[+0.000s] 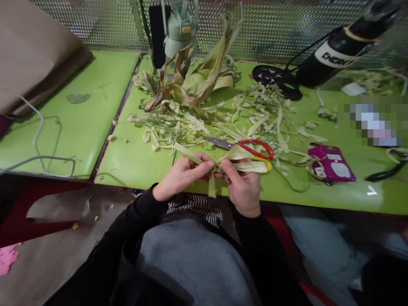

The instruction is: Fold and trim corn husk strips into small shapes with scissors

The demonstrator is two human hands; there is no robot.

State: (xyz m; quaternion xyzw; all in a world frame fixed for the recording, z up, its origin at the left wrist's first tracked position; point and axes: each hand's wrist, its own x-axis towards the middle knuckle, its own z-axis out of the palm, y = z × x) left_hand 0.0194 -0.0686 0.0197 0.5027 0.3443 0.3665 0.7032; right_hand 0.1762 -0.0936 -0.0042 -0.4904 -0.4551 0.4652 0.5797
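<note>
My left hand [188, 173] and my right hand [242, 187] meet over the table's near edge. Both pinch pale strips of corn husk [212, 185] that cross between the fingertips; strip ends stick out to the left, right and downward. Where the strips join is partly hidden by my thumbs. Just beyond lies a pair of scissors [219, 142] with one red and one yellow handle loop, blades pointing left. Shredded husk bits [172, 131] cover the table behind. Farther back sits a bunch of large dried husk leaves [204, 83].
On the green table [117, 163] stand a pale green bottle [180, 32] and a dark phone [157, 36] against a perforated metal screen [255, 25]. To the right are a black bottle [334, 55], a black patterned object [270, 76] and a purple pouch [331, 163]. Brown paper [35, 51] lies left.
</note>
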